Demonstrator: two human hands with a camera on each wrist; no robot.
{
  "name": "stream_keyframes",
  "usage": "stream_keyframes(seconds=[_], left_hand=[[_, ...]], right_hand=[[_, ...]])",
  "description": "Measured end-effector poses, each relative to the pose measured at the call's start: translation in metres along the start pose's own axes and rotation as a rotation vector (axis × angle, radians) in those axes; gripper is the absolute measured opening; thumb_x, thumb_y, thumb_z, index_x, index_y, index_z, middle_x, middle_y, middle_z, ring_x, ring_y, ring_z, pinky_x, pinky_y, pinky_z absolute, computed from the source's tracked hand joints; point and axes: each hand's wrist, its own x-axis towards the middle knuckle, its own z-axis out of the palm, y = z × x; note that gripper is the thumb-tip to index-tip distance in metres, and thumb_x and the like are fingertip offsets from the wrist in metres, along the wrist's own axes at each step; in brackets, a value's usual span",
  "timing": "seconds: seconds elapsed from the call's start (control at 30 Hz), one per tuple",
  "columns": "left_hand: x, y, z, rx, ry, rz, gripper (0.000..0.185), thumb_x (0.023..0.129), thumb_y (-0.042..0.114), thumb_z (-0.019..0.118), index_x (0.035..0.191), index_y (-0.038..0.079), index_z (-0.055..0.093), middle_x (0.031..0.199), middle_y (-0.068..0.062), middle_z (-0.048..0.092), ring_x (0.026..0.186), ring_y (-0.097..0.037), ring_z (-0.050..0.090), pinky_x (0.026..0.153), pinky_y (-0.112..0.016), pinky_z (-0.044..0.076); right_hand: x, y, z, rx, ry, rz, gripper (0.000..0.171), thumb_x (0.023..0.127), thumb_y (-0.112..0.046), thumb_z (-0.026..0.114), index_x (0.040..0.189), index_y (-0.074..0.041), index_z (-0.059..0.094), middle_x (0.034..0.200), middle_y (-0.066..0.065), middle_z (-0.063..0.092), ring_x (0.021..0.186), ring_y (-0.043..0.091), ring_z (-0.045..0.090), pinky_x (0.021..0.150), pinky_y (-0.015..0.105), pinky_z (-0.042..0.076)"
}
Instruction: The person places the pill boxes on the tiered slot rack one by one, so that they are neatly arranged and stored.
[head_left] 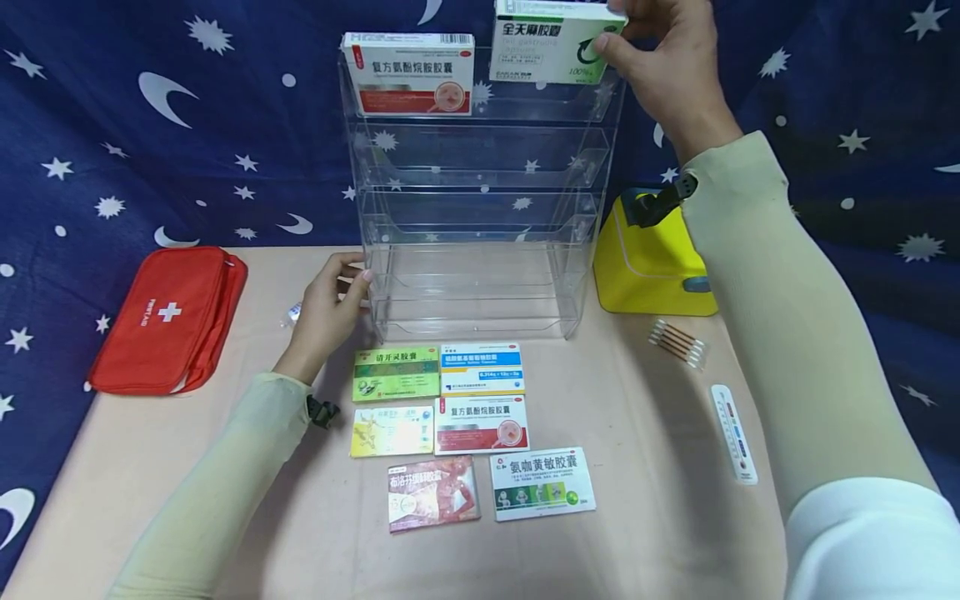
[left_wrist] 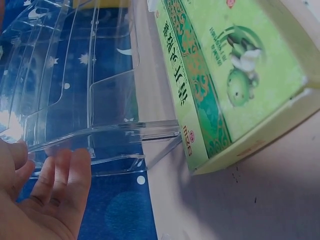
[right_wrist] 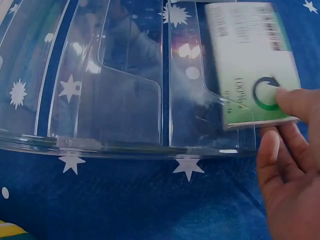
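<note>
With thumb and fingers, my right hand pinches the right end of a white and green medicine box. The box is at the top tier of a clear acrylic display rack, right of a white and red medicine box standing in that tier. In the right wrist view, the pinched box overlaps the rack's clear front panel; whether its base rests in the tier I cannot tell. Low on the rack's left side, my left hand touches it with relaxed fingers.
Before the rack lie a green box, blue-white box, yellow box, red-white box, pink box and green-white box. A red first-aid pouch lies left; a yellow case, cotton swabs and thermometer are right.
</note>
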Motion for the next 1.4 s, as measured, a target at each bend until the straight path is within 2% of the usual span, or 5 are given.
stream_keyframes(seconds=[0.3,0.67,1.17,1.3,1.4], left_hand=[[-0.001,0.002,0.001,-0.007,-0.005,-0.014,0.04,0.107,0.029,0.053,0.141,0.008,0.052,0.117,-0.014,0.058,0.092,-0.025,0.06,0.074,-0.035,0.064],[-0.002,0.001,0.0,-0.008,-0.005,-0.008,0.04,0.107,0.03,0.054,0.141,0.009,0.052,0.116,-0.013,0.059,0.092,-0.024,0.06,0.074,-0.038,0.065],[-0.002,0.001,0.0,-0.007,-0.009,-0.006,0.042,0.107,0.033,0.054,0.141,0.009,0.052,0.117,-0.013,0.059,0.092,-0.024,0.06,0.074,-0.034,0.064],[-0.002,0.001,0.0,-0.004,-0.01,-0.012,0.042,0.107,0.033,0.054,0.141,0.009,0.051,0.117,-0.012,0.059,0.093,-0.024,0.059,0.073,-0.032,0.064],[-0.002,0.001,0.001,-0.006,-0.007,-0.011,0.041,0.107,0.032,0.054,0.141,0.009,0.052,0.117,-0.013,0.059,0.092,-0.025,0.059,0.073,-0.033,0.064]], right_hand=[[0.0,0.006,-0.001,-0.082,-0.06,0.036,0.031,0.099,-0.02,0.068,0.13,-0.021,0.068,0.133,-0.003,0.058,0.109,0.008,0.053,0.11,0.018,0.04],[-0.002,0.012,-0.001,-0.108,-0.039,0.023,0.028,0.099,-0.019,0.068,0.127,-0.019,0.07,0.13,-0.001,0.059,0.109,0.007,0.05,0.109,0.019,0.04],[-0.002,0.015,0.001,-0.11,-0.06,0.033,0.027,0.1,-0.02,0.066,0.127,-0.019,0.07,0.127,-0.002,0.06,0.109,0.007,0.049,0.109,0.019,0.041],[-0.005,0.017,-0.001,-0.103,-0.043,0.054,0.027,0.101,-0.022,0.066,0.127,-0.02,0.069,0.124,-0.003,0.059,0.112,0.006,0.047,0.11,0.019,0.04],[-0.015,0.018,-0.004,-0.112,0.008,0.007,0.026,0.101,-0.024,0.065,0.126,-0.02,0.069,0.118,-0.011,0.056,0.112,0.004,0.046,0.106,0.016,0.038]])
